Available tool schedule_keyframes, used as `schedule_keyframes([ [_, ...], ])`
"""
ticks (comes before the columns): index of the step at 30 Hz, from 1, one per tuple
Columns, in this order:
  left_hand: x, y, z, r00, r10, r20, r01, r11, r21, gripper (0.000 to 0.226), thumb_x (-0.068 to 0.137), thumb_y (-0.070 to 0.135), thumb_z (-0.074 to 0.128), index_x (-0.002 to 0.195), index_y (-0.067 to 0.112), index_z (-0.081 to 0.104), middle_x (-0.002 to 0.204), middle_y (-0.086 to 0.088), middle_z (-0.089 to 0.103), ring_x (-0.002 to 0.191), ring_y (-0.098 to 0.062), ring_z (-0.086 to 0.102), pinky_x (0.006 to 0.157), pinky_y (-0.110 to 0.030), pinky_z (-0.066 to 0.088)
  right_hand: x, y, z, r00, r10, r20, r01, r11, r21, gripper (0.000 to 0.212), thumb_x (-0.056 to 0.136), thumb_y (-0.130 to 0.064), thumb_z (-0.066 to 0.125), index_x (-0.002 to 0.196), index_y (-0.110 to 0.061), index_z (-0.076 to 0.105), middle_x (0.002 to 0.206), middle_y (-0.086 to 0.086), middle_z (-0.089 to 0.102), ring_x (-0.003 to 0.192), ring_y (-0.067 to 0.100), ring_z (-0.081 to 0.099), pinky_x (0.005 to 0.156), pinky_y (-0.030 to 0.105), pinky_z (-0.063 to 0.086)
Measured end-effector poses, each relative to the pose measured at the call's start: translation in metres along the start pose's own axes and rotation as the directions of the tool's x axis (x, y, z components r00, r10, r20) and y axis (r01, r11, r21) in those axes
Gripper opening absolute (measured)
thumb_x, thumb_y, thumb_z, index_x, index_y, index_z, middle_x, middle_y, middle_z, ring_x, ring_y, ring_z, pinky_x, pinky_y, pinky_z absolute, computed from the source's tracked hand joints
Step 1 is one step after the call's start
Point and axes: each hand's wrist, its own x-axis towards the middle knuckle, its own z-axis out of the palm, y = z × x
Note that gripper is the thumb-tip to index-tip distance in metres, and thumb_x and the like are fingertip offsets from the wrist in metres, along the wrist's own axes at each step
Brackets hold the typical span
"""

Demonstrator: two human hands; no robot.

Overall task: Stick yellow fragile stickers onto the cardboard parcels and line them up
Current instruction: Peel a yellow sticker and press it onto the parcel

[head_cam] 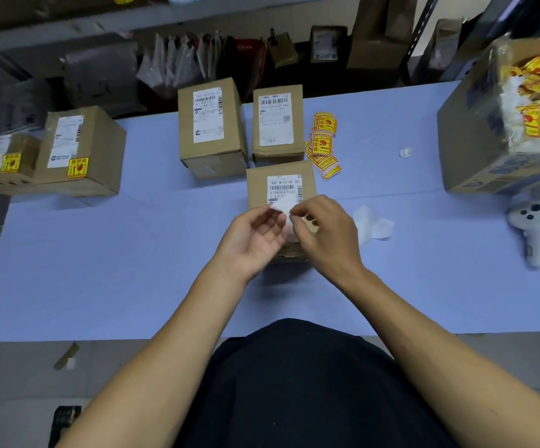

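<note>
Fingertips point(289, 218) of both hands pinched together on a small white piece, likely a sticker seen from its backing side, its yellow face not visible; left hand point(255, 237) palm-up and curled under it, right hand point(325, 232) curled over from above, both just over the near parcel point(281, 202), which carries a shipping label but no yellow mark yet. Beyond it, two more unmarked parcels point(212, 124) side by side, with the loose pile of yellow fragile stickers point(323, 147) just to their right. Far left, two finished parcels point(81, 150) in a row near the table's corner, each with a yellow sticker. Likely risks: sticker curling onto itself or onto a fingertip while peeling, or landing over the barcode, since the hands sit right above the label. Crumpled backing scraps point(372, 224) near the right hand, a white controller point(531, 227) and a big carton point(494, 124) crowding the right edge; broad bare blue table point(100, 270) to the left, between the hands and the finished row
</note>
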Motion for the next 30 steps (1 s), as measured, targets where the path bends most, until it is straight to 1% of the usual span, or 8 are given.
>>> schedule_keyframes([
  [2, 0.000, 0.005, -0.004, 1.000, -0.006, 0.002, 0.006, 1.000, -0.030, 0.028, 0.096, 0.029, 0.053, 0.096, 0.003, 0.066, 0.085, -0.008, 0.067, 0.066, -0.018, 0.063, 0.056, -0.024, 0.055, 0.006, -0.014, -0.004, 0.876, 0.473, 0.093, -0.457, 0.754, 0.472, 0.009, 0.090, -0.010, 0.066, 0.083, -0.016, 0.067, 0.076, -0.002, 0.065, 0.066, 0.006, 0.058, 0.062, 0.021, 0.049],
  [5, 0.006, 0.004, -0.010, 0.991, 0.113, -0.073, -0.088, 0.954, 0.287, 0.030, 0.095, 0.036, 0.055, 0.103, 0.009, 0.066, 0.086, -0.003, 0.064, 0.064, -0.013, 0.055, 0.054, -0.024, 0.046, 0.013, -0.021, -0.016, 0.523, 0.652, 0.550, -0.683, -0.066, 0.727, 0.009, 0.094, -0.009, 0.062, 0.086, -0.013, 0.064, 0.072, 0.003, 0.065, 0.058, 0.010, 0.059, 0.055, 0.021, 0.053],
  [9, 0.002, -0.009, -0.008, 0.981, 0.184, 0.058, -0.187, 0.827, 0.530, 0.021, 0.095, 0.023, 0.061, 0.109, 0.009, 0.069, 0.083, -0.001, 0.069, 0.061, -0.010, 0.056, 0.056, -0.023, 0.045, 0.007, -0.016, -0.016, 0.437, 0.541, 0.719, -0.706, -0.289, 0.647, 0.008, 0.096, -0.013, 0.058, 0.093, -0.011, 0.066, 0.073, 0.001, 0.069, 0.055, 0.009, 0.064, 0.053, 0.019, 0.055],
  [13, 0.005, -0.011, -0.003, 0.953, 0.300, 0.049, -0.280, 0.800, 0.531, 0.010, 0.095, 0.011, 0.061, 0.100, 0.009, 0.069, 0.074, -0.001, 0.067, 0.059, -0.008, 0.052, 0.052, -0.019, 0.045, 0.002, -0.014, -0.015, 0.464, 0.538, 0.703, -0.717, -0.238, 0.655, 0.013, 0.095, -0.015, 0.059, 0.104, -0.010, 0.069, 0.086, 0.003, 0.069, 0.064, 0.011, 0.064, 0.058, 0.021, 0.056],
  [17, 0.011, -0.009, -0.010, 0.809, 0.540, 0.234, -0.464, 0.341, 0.818, 0.008, 0.091, 0.017, 0.068, 0.089, 0.012, 0.073, 0.073, 0.004, 0.067, 0.061, -0.003, 0.056, 0.058, -0.019, 0.047, 0.000, -0.006, -0.019, 0.538, 0.666, 0.517, -0.818, 0.265, 0.510, 0.023, 0.095, -0.020, 0.060, 0.116, -0.014, 0.068, 0.099, 0.004, 0.072, 0.080, 0.015, 0.066, 0.070, 0.026, 0.057],
  [19, 0.009, -0.006, -0.009, 0.774, 0.540, 0.331, -0.520, 0.242, 0.819, 0.009, 0.091, 0.019, 0.068, 0.091, 0.012, 0.073, 0.078, 0.005, 0.069, 0.064, 0.000, 0.058, 0.060, -0.018, 0.047, 0.001, 0.001, -0.026, 0.573, 0.684, 0.452, -0.807, 0.375, 0.457, 0.029, 0.095, -0.022, 0.061, 0.124, -0.019, 0.061, 0.104, 0.003, 0.071, 0.085, 0.014, 0.067, 0.071, 0.026, 0.057],
  [25, 0.011, -0.002, -0.006, 0.872, 0.344, 0.348, -0.463, 0.349, 0.815, 0.011, 0.092, 0.013, 0.066, 0.094, 0.005, 0.073, 0.077, 0.002, 0.067, 0.061, -0.010, 0.051, 0.057, -0.019, 0.045, 0.008, 0.011, -0.038, 0.698, 0.528, 0.484, -0.715, 0.549, 0.432, 0.012, 0.093, -0.023, 0.067, 0.102, -0.017, 0.071, 0.092, -0.001, 0.073, 0.081, 0.010, 0.067, 0.071, 0.024, 0.057],
  [30, 0.022, -0.007, -0.006, 0.939, 0.248, 0.238, -0.323, 0.403, 0.856, 0.017, 0.094, 0.017, 0.063, 0.080, 0.014, 0.073, 0.082, -0.002, 0.069, 0.061, -0.011, 0.054, 0.061, -0.024, 0.049, 0.007, 0.019, -0.034, 0.672, 0.554, 0.491, -0.738, 0.559, 0.379, 0.005, 0.090, -0.013, 0.071, 0.085, -0.012, 0.069, 0.080, 0.000, 0.071, 0.073, 0.012, 0.065, 0.066, 0.024, 0.057],
])
